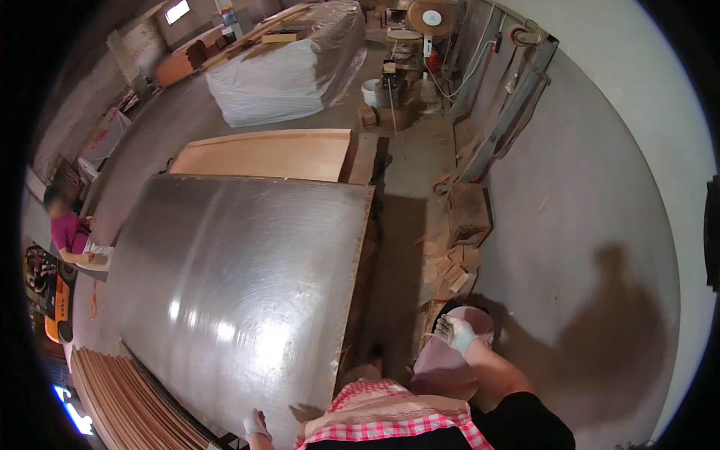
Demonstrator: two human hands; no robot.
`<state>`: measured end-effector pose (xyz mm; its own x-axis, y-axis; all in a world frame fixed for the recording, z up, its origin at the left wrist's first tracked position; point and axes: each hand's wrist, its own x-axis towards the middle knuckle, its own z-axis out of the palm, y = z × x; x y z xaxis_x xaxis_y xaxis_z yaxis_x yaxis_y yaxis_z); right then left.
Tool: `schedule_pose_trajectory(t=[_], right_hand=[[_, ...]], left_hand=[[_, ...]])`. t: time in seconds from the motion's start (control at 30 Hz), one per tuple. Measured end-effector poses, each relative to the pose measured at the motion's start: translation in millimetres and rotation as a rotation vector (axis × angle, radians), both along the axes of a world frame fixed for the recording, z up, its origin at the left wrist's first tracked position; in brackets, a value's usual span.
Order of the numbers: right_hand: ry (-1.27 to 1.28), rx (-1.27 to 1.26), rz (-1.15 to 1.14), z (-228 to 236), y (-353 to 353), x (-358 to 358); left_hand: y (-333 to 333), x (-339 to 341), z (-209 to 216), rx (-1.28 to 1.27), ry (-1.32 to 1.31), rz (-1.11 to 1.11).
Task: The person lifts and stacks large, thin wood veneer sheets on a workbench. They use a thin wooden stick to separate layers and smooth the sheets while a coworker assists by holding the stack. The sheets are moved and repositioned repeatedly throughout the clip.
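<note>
A large, shiny metal sheet (247, 247) lies flat on a stack to my left and in front of me. My left hand (257, 425), in a pale glove with bare fingertips, is at the sheet's near end. Its fingers look stretched out, and it holds nothing I can see; whether it touches the sheet I cannot tell. My right hand (455, 334), gloved the same way, hangs above my pink-trousered leg (442, 367). Its fingers are curled in, with nothing visible in them. A light wood panel (262, 152) lies beyond the sheet's far edge.
Thin wood boards (127, 397) stand stacked at the lower left. A person in a magenta top (71, 232) is at the far left, near an orange machine (58, 307). Wood scraps (454, 270) lie along the right wall. A plastic-wrapped stack (270, 82) stands farther back.
</note>
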<state>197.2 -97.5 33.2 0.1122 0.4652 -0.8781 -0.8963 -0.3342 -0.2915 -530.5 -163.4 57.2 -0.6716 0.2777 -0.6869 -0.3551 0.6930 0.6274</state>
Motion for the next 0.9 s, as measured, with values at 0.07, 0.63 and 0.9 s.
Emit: schedule_pose_trajectory(t=[0.07,0.63,0.9], right_hand=[[-0.084,-0.016,-0.042,-5,6,32],[-0.340,-0.175,0.203,-3,402,225],[-0.420,0.084,0.412,-8,683,247]], left_hand=[[83,39,-6,-0.100,-0.081,-0.228],[453,406,-42,-0.125,-0.068,-0.728],[602,447,-34,0.250,-0.171,-0.285]])
